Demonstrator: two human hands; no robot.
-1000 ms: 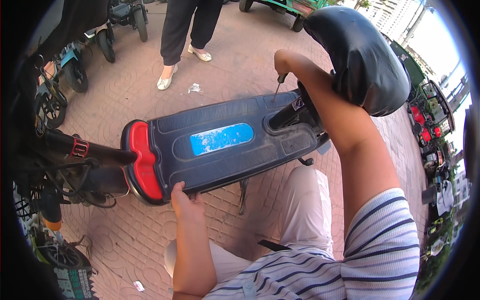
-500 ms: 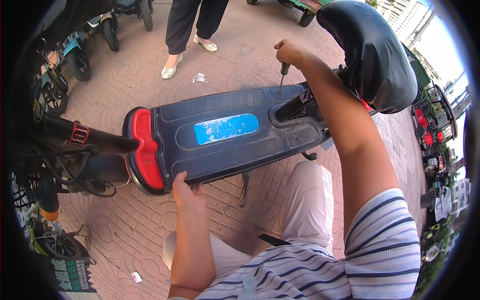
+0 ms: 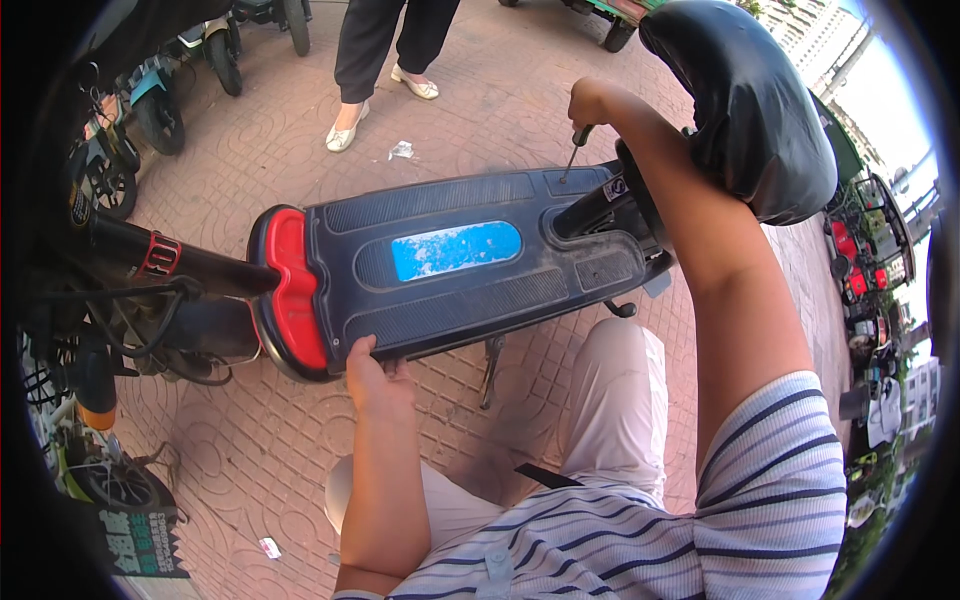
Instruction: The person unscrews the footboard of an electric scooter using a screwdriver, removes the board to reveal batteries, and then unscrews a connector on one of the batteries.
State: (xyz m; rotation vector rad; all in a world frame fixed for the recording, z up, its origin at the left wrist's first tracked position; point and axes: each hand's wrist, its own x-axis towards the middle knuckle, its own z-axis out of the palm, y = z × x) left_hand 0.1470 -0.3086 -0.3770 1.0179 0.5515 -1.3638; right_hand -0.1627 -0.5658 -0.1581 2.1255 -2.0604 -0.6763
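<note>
In front of me stands an electric scooter with a dark ribbed footboard (image 3: 450, 305), which bears a worn blue sticker (image 3: 455, 250) and a red trim piece (image 3: 292, 290) at its left end. My right hand (image 3: 594, 100) is closed round the handle of a screwdriver (image 3: 574, 152). The screwdriver leans slightly, its tip down at the board's far right corner by the seat post. My left hand (image 3: 379, 377) grips the near edge of the footboard close to the red trim, thumb on top and fingers underneath, partly hidden.
A black covered seat (image 3: 755, 110) rises beside my right arm. The kickstand (image 3: 491, 370) stands below the board. Across it, a person in black trousers (image 3: 385, 45) and pale shoes stands on the paving. Parked two-wheelers (image 3: 150, 105) line the left; a white scrap (image 3: 401, 150) lies beyond the board.
My right hand has shifted a little to the right, and the screwdriver tilts more, its handle farther right. My left hand stays on the board's edge.
</note>
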